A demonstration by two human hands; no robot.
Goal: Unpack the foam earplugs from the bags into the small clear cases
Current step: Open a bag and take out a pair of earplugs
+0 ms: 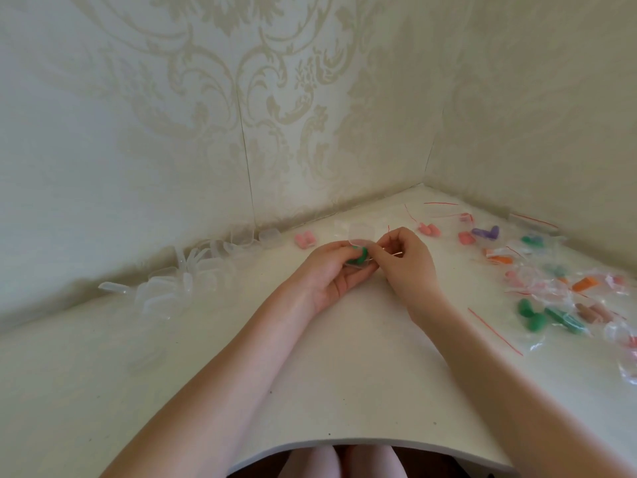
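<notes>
Empty clear cases point(179, 284) piled left, bagged earplugs point(565, 305) scattered right, left hand point(336, 274) clasping green-filled case point(358, 257), right hand point(408, 257) pinching its edge.

A white table point(310, 391) fills the lower half of the view, its rounded near edge at six o'clock. Beneath that edge, bare knees point(344, 464) show, with what may be a dark floor around them, too dim to tell. Pale wallpaper point(241, 98) with a cream scroll pattern covers two walls, which meet in a corner at about two o'clock.
</notes>
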